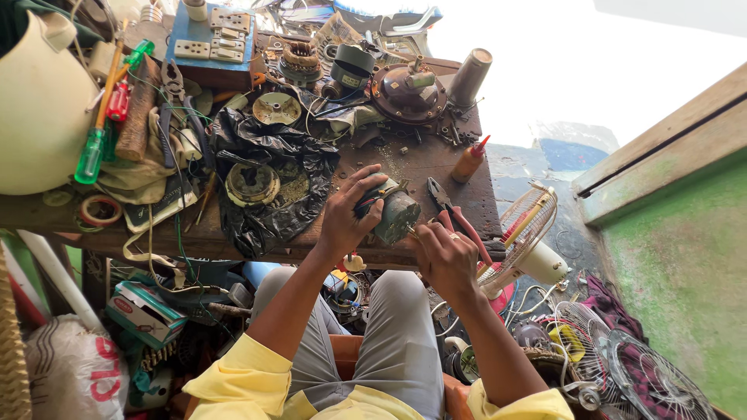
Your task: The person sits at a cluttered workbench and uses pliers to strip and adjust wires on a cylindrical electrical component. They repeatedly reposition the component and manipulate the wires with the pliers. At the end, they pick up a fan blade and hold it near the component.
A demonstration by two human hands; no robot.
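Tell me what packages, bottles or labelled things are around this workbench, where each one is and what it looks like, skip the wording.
Cardboard box: under the bench, lower left; rectangular, green, white and red.
White sack: bottom left corner; bulging, with large red printing.
Squeeze bottle: on the bench beyond the right hand; small, brownish, red nozzle.
Black plastic bag: spread on the bench beside the left hand; crumpled, unprinted.

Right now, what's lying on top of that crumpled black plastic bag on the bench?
A round metal motor part sits on the black bag, with brownish grit beside it. Whatever lies under the bag is hidden.
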